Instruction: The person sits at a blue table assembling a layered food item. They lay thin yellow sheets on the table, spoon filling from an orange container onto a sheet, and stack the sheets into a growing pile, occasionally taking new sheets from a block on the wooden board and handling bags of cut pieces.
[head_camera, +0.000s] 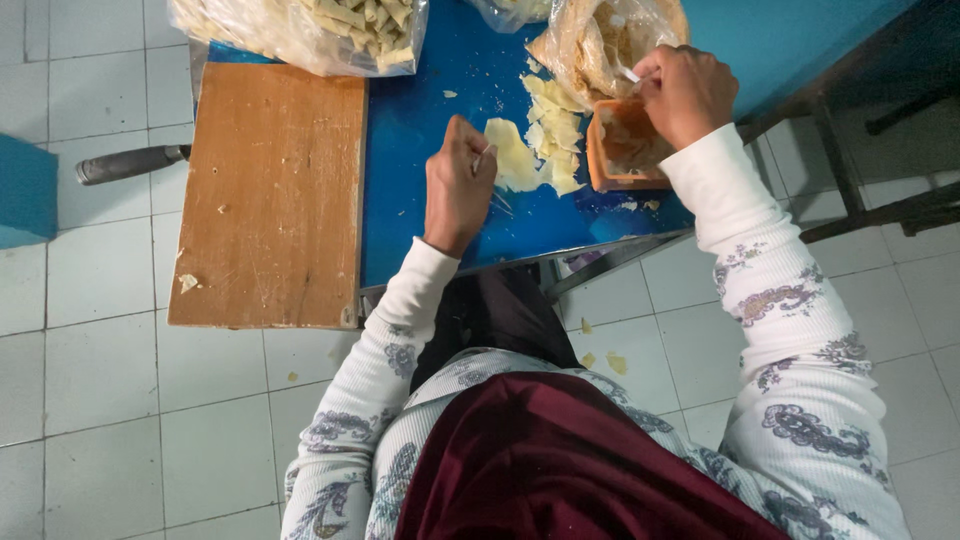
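My left hand (457, 185) rests on the blue table (430, 110), fingers closed around a thin stick-like tool beside a pale dough wrapper (512, 157). A pile of similar pale wrappers (553, 135) lies just right of it. My right hand (688, 92) is closed on a small white spoon or stick (629, 74), held over an orange square container (625, 150) of reddish filling. What the tool tips touch is hidden.
A wooden board (270, 190) lies on the table's left part. Clear plastic bags of folded pale pieces (340, 30) and crisp wrappers (600, 40) sit at the far edge. Crumbs dot the white tiled floor (120, 400). A dark metal frame (850, 190) stands right.
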